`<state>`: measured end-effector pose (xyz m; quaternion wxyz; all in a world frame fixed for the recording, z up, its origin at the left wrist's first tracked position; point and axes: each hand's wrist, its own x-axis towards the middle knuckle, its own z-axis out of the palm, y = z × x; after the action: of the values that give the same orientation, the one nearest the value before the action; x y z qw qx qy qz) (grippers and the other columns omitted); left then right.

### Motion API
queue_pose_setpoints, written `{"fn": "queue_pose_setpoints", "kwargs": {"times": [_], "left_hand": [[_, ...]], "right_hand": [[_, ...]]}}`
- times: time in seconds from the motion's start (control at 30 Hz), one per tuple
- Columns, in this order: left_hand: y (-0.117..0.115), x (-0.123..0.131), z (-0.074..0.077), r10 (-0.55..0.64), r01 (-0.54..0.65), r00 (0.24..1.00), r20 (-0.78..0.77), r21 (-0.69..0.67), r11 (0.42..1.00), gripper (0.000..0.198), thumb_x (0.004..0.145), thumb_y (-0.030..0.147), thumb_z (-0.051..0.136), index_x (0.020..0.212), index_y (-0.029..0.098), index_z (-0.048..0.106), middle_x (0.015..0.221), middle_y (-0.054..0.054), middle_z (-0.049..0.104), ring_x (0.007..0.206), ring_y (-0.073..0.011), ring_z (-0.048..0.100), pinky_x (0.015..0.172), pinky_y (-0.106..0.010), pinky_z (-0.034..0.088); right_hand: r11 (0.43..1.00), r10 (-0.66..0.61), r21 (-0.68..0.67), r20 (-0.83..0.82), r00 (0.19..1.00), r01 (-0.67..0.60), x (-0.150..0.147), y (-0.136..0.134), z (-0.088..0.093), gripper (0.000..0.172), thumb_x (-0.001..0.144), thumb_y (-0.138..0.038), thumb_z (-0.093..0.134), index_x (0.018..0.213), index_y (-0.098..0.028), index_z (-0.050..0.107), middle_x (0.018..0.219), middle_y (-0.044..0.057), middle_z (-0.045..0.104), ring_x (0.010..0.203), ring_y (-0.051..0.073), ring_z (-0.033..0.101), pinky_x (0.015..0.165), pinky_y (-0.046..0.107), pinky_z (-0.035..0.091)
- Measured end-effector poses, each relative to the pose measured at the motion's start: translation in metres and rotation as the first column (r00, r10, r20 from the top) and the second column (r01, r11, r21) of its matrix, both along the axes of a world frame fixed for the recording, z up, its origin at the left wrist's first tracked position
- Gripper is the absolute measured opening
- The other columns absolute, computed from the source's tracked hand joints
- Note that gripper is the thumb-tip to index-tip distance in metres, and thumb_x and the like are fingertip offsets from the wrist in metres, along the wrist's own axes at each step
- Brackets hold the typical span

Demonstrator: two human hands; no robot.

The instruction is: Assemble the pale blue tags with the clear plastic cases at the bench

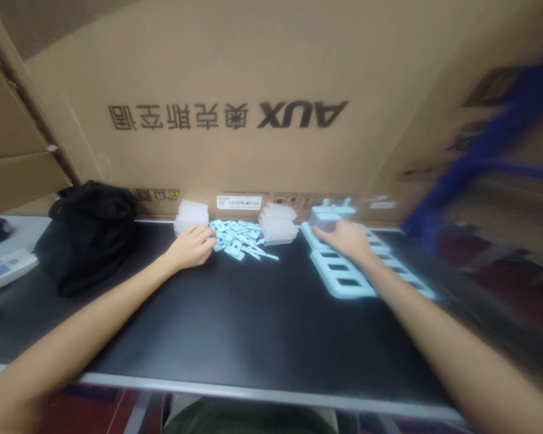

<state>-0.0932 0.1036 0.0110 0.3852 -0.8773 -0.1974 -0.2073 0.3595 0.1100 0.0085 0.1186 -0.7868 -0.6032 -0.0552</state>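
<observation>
My left hand [193,246] rests at the left edge of a pile of flat light-blue popsicle sticks [236,235], its fingers curled in; what they hold, if anything, is hidden. Right behind it stand translucent white popsicle moulds [192,213]. More of these white moulds [278,224] lie to the right of the pile. With my right hand [350,239] I grip a popsicle mould [323,220] with light-blue stick tops at the far end of a light-blue slotted rack [344,283]. Part of the rack is hidden under my wrist and forearm.
A large cardboard box [226,157] with upside-down print stands behind the black table [235,337]. At the left lie a black bag [90,235] and a white box [6,271]. A blue metal frame [470,163] rises at the right.
</observation>
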Motion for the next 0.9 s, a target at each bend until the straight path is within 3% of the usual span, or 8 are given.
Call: {"fn": "queue_pose_setpoints", "kwargs": {"times": [0.3,0.73,0.9], "left_hand": [[0.0002,0.0007,0.0009,-0.043,0.043,0.999,0.001,0.034,0.999,0.012,0.093,0.01,0.057,0.089,0.016,0.066,0.102,-0.009,0.072,0.096,-0.0232,0.061,0.087,-0.035,0.048],[0.0019,-0.0006,-0.0013,-0.041,0.041,0.999,-0.012,0.022,0.999,0.013,0.094,0.011,0.056,0.09,0.017,0.067,0.105,-0.008,0.073,0.096,-0.0231,0.061,0.087,-0.035,0.048],[0.0035,-0.0026,-0.003,-0.018,0.017,1.0,-0.014,-0.027,0.999,0.015,0.094,0.01,0.054,0.094,0.017,0.068,0.106,-0.009,0.072,0.097,-0.0235,0.061,0.087,-0.035,0.048]], "right_hand": [[1.0,-0.022,-0.015,0.019,1.0,0.022,-0.003,0.0012,-0.0017,0.081,0.093,-0.077,0.044,0.104,-0.004,0.076,0.094,0.029,0.076,0.095,0.041,0.074,0.08,0.042,0.052],[0.999,-0.017,0.035,0.021,1.0,0.017,-0.0022,0.0053,-0.0076,0.079,0.091,-0.075,0.047,0.103,-0.003,0.075,0.09,0.03,0.075,0.093,0.042,0.075,0.081,0.045,0.054],[0.996,-0.061,0.05,-0.124,0.99,0.068,0.0003,0.0053,-0.0046,0.076,0.091,-0.074,0.05,0.11,-0.003,0.069,0.102,0.033,0.074,0.106,0.044,0.072,0.088,0.047,0.053]]}}
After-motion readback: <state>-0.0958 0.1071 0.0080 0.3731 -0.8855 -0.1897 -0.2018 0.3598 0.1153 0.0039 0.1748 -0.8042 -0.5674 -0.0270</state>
